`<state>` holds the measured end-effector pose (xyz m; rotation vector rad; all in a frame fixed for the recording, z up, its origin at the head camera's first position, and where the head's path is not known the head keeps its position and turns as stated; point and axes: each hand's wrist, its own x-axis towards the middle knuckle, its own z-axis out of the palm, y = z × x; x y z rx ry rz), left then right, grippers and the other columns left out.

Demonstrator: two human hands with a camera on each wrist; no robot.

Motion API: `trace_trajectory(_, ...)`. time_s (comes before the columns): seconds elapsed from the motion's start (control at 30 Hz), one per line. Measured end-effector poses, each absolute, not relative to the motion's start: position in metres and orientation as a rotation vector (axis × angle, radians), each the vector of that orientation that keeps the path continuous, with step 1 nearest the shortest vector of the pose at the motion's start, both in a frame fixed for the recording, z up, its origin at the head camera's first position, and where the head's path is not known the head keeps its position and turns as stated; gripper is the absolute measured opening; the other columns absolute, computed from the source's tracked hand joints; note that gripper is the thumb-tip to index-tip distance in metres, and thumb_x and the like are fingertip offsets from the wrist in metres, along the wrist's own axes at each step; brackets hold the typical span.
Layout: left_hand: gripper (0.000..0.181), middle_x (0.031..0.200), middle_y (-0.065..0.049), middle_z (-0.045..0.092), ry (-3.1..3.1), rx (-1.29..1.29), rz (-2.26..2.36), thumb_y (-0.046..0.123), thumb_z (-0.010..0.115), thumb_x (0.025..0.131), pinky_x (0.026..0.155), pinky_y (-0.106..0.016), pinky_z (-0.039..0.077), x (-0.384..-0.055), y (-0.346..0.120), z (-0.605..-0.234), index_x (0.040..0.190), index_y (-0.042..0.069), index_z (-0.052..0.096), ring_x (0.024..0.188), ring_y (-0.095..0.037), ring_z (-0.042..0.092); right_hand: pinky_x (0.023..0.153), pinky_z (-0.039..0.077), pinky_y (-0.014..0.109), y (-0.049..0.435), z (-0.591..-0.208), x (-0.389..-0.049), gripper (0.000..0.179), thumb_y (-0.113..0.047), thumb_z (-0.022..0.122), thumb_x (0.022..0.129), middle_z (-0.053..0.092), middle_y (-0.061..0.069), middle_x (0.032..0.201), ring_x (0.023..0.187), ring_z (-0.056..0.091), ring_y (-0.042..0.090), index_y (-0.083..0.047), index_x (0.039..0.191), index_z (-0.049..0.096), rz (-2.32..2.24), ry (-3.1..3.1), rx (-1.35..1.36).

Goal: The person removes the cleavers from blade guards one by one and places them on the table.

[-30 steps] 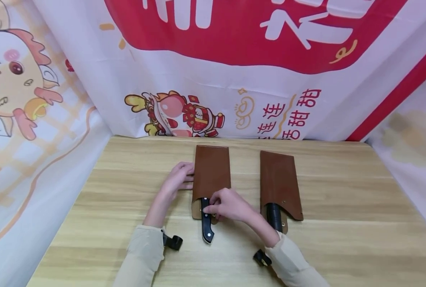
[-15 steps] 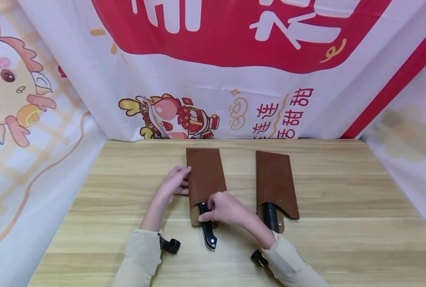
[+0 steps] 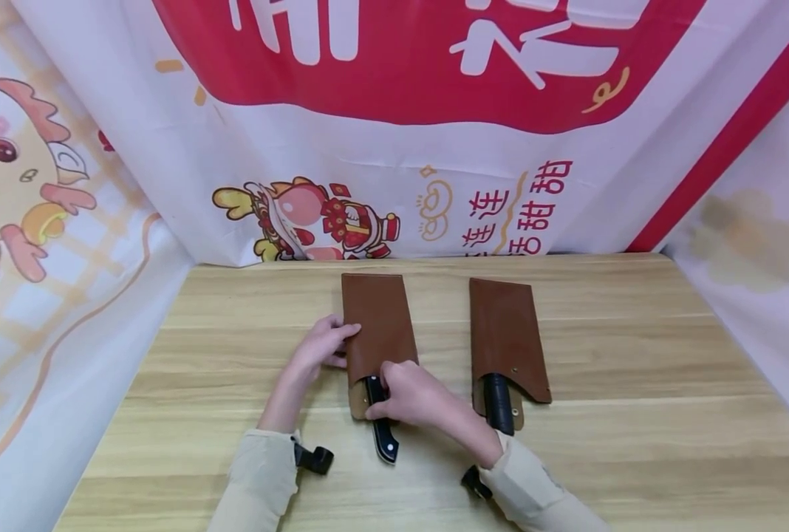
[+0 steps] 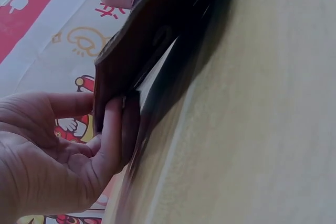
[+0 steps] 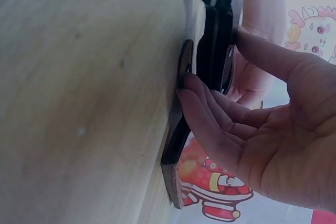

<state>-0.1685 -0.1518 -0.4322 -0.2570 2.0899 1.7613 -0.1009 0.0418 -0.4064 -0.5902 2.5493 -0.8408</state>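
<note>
A brown leather sheath (image 3: pixel 377 318) lies on the table with its mouth toward me; a knife with a black riveted handle (image 3: pixel 386 443) sticks out of it, blade hidden inside. My left hand (image 3: pixel 318 347) holds the sheath's left edge, thumb on top. In the left wrist view, the fingers (image 4: pixel 111 129) curl under that edge, which stands raised from the table. At the sheath's mouth, my right hand (image 3: pixel 411 395) pinches the knife handle. The right wrist view has its thumb (image 5: pixel 268 56) against the handle and its other fingertips low by the sheath's side.
To the right lies a second brown sheath (image 3: pixel 504 325) with another black knife handle (image 3: pixel 499 403) protruding, beneath my right forearm's side. Printed white and red cloth (image 3: pixel 394 140) hangs behind the wooden table (image 3: pixel 634 414) and along both sides. Black mounts sit at both wrists.
My left thumb has come over the sheath's left edge. The sheath has turned slightly, its handle end swinging right. My right hand has closed in over the handle. The head view has shifted.
</note>
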Motion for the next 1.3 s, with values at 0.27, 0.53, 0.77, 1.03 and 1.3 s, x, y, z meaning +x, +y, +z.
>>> trace_trajectory(0.27, 0.031, 0.085, -0.009, 0.065, 2.002, -0.304, 1.864, 0.023, 0.057, 0.106, 0.054, -0.029, 0.059, -0.170, -0.155, -0.433, 0.119, -0.004, 0.051, 0.069, -0.016, 0.064, 0.053, 0.046, 0.025, 0.046, -0.401, -0.100, 0.028, -0.016, 0.083, 0.084, 0.055, 0.000, 0.075, 0.061, 0.051, 0.011, -0.003, 0.096, 0.061, -0.732, 2.593, -0.636)
trace_trajectory(0.53, 0.034, 0.080, -0.007, 0.073, 1.859, -0.333, 2.044, 0.025, 0.052, 0.109, 0.056, -0.031, 0.061, -0.173, -0.166, -0.429, 0.127, -0.004, 0.048, 0.065, -0.019, 0.071, 0.060, 0.048, 0.030, 0.059, -0.386, -0.103, 0.019, -0.009, 0.076, 0.089, 0.063, 0.005, 0.084, 0.068, 0.051, 0.015, 0.000, 0.103, 0.066, -0.747, 2.619, -0.616)
trace_trajectory(0.77, 0.039, 0.102, -0.009, 0.074, 1.749, -0.306, 2.193, 0.014, 0.052, 0.107, 0.085, -0.039, 0.062, -0.173, -0.170, -0.423, 0.140, -0.005, 0.042, 0.087, -0.020, 0.075, 0.060, 0.048, 0.029, 0.076, -0.379, -0.115, 0.013, 0.001, 0.070, 0.091, 0.067, 0.005, 0.087, 0.069, 0.056, 0.018, -0.001, 0.104, 0.071, -0.836, 2.648, -0.602)
trace_trajectory(1.03, 0.027, 0.105, -0.010, 0.071, 1.516, -0.297, 2.404, 0.002, 0.049, 0.104, 0.089, -0.039, 0.061, -0.173, -0.170, -0.419, 0.130, -0.003, 0.046, 0.098, -0.023, 0.073, 0.073, 0.056, 0.033, 0.099, -0.373, -0.130, 0.023, -0.002, 0.075, 0.091, 0.075, 0.010, 0.105, 0.087, 0.066, 0.018, 0.000, 0.114, 0.075, -0.998, 2.795, -0.559)
trace_trajectory(1.3, 0.014, 0.105, -0.010, 0.066, 1.233, -0.338, 2.580, -0.001, 0.045, 0.105, 0.086, -0.036, 0.062, -0.170, -0.164, -0.412, 0.118, 0.001, 0.047, 0.095, -0.020, 0.072, 0.088, 0.057, 0.047, 0.123, -0.373, -0.142, 0.038, -0.016, 0.081, 0.091, 0.073, 0.018, 0.111, 0.103, 0.069, 0.031, 0.003, 0.122, 0.069, -1.302, 2.938, -0.332)
